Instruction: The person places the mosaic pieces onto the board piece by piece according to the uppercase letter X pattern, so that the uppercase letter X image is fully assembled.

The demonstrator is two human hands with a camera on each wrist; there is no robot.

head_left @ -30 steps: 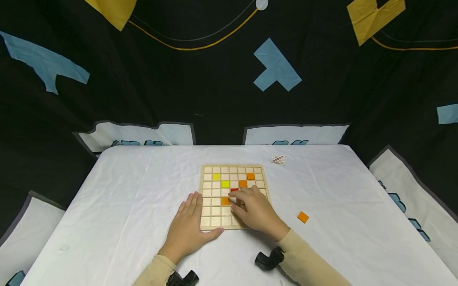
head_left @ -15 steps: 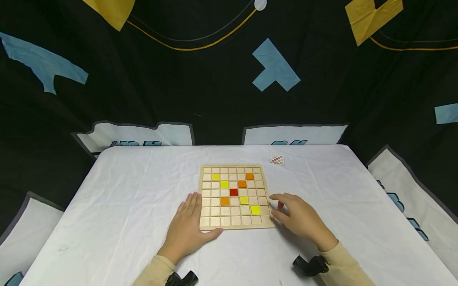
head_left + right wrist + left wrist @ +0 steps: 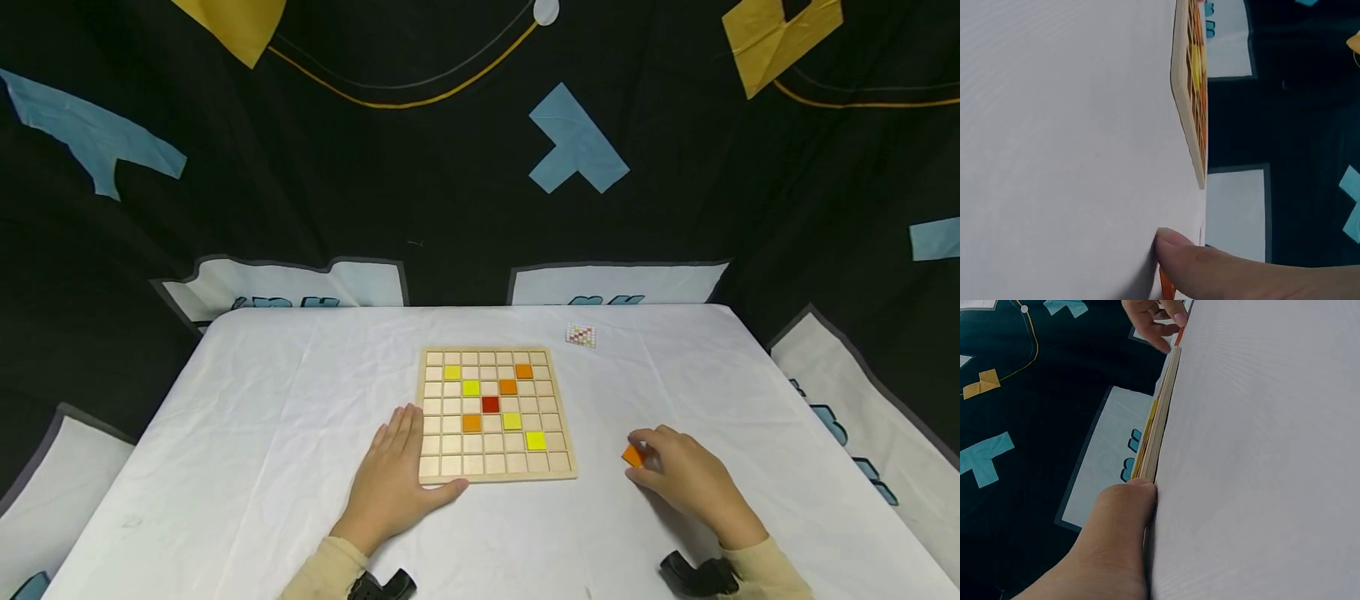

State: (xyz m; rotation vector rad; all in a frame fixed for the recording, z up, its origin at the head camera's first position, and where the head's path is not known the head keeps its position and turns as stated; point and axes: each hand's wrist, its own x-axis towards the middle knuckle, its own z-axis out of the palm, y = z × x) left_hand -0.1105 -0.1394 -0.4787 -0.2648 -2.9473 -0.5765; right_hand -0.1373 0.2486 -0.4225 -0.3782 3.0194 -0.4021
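The right hand (image 3: pixel 686 475) has its fingers pinched around an orange tile (image 3: pixel 632 455) lying on the white tabletop (image 3: pixel 262 433), to the right of the wooden grid board (image 3: pixel 495 414). The left hand (image 3: pixel 393 479) lies flat with straight fingers, its thumb against the board's near left corner

The left hand (image 3: pixel 1116 544) fills the 7 o'clock corner, its thumb pressed against the near corner of the wooden board (image 3: pixel 1161 425), seen edge-on on the white tablecloth (image 3: pixel 1260 456); the right hand (image 3: pixel 1157 319) curls at 12 o'clock
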